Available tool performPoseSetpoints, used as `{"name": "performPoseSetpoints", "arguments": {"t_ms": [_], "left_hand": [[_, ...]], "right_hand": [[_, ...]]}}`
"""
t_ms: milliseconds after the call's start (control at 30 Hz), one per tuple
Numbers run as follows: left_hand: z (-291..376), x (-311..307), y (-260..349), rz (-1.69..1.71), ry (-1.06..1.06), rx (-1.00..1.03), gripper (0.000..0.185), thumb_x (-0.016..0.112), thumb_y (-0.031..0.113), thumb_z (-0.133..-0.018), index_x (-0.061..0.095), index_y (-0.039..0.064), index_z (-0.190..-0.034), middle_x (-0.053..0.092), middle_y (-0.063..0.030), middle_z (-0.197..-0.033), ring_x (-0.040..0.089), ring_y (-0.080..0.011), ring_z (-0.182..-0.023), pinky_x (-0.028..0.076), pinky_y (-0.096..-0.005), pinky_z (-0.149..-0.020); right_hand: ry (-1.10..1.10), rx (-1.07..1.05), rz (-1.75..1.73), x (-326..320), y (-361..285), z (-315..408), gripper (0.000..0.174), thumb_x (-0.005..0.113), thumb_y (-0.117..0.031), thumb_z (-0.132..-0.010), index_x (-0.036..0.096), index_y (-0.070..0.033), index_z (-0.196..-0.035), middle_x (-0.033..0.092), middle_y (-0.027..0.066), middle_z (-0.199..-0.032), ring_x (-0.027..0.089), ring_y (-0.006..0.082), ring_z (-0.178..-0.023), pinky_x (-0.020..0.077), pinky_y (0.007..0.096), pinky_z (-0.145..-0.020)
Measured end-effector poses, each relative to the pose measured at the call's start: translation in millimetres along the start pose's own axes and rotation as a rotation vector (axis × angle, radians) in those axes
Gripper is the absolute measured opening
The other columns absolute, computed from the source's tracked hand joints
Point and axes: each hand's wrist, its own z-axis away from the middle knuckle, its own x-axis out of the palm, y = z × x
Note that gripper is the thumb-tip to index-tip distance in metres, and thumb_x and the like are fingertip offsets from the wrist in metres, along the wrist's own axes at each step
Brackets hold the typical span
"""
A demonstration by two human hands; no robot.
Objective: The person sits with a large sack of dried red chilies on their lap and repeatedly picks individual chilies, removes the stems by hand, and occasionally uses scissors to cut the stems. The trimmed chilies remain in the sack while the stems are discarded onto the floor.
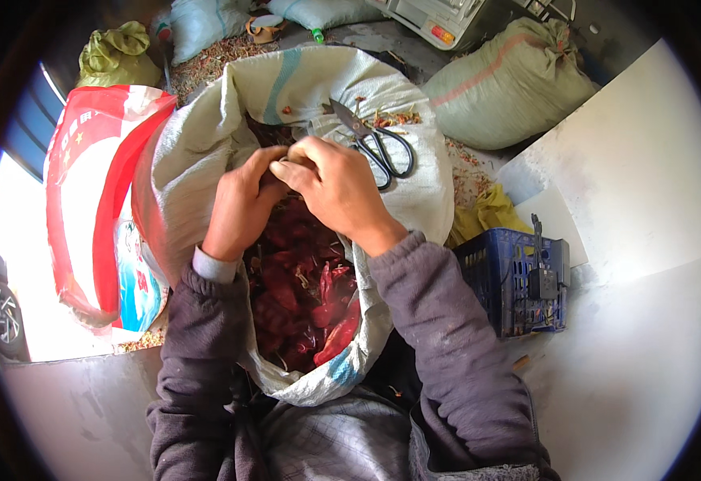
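Note:
An open white woven sack (398,222) stands before me with its rim rolled down, dried red chili peppers (302,294) inside. Over the far part of its mouth my left hand (242,204) and my right hand (338,186) meet at the fingertips, fingers bent. Whatever may be between the fingers is hidden by them. Black-handled scissors (380,144) lie on the sack's folded far rim, just beyond my right hand, their blades slightly apart. Small dried stems and bits (395,118) are scattered beside the scissors.
A red and white printed bag (80,210) stands at the left. A full greenish woven sack (501,84) lies at the back right, and a blue plastic crate (489,288) with a black adapter (543,282) stands on the right. More sacks (206,24) rest at the back, amid floor debris.

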Motion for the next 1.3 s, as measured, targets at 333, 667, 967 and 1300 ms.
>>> {"name": "performPoseSetpoints", "arguments": {"t_ms": [333,667,967,1300], "left_hand": [[-60,7,-52,-0.136,-0.227,-0.015,0.024,0.063,0.003,-0.090,0.061,-0.002,-0.113,0.069,-0.0245,-0.092,0.071,-0.0328,-0.085,0.054,-0.0386,-0.076],[-49,32,-87,-0.096,-0.114,-0.210,0.009,0.060,0.000,-0.091,0.064,-0.001,-0.100,0.071,-0.0139,-0.088,0.061,-0.0108,-0.086,0.053,-0.0350,-0.077],[-47,44,-80,0.013,-0.050,-0.194,0.015,0.064,0.000,-0.089,0.065,-0.002,-0.104,0.069,-0.0133,-0.082,0.063,-0.0129,-0.078,0.053,-0.0324,-0.073],[-46,41,-85,0.207,-0.130,-0.291,0.006,0.068,0.005,-0.094,0.063,0.002,-0.096,0.060,0.0011,-0.081,0.052,-0.0081,-0.075,0.046,-0.0269,-0.068]], "right_hand": [[0.131,-0.238,0.334,24,44,-36,0.009,0.065,-0.016,-0.088,0.064,-0.010,-0.081,0.065,0.0061,-0.080,0.071,0.0242,-0.073,0.0559,0.0357,-0.063],[0.150,-0.312,0.306,64,82,-39,0.012,0.063,-0.010,-0.079,0.052,-0.011,-0.075,0.051,0.0064,-0.073,0.063,0.0237,-0.067,0.0540,0.0376,-0.059],[0.127,0.355,-0.601,64,91,-36,0.011,0.067,-0.011,-0.091,0.065,0.000,-0.089,0.068,0.0169,-0.079,0.067,0.0293,-0.071,0.0521,0.0392,-0.064],[0.062,0.696,-1.185,60,95,-33,0.015,0.066,-0.012,-0.096,0.067,0.002,-0.092,0.065,0.0035,-0.079,0.056,0.0072,-0.056,0.0456,0.0234,-0.049]]}}
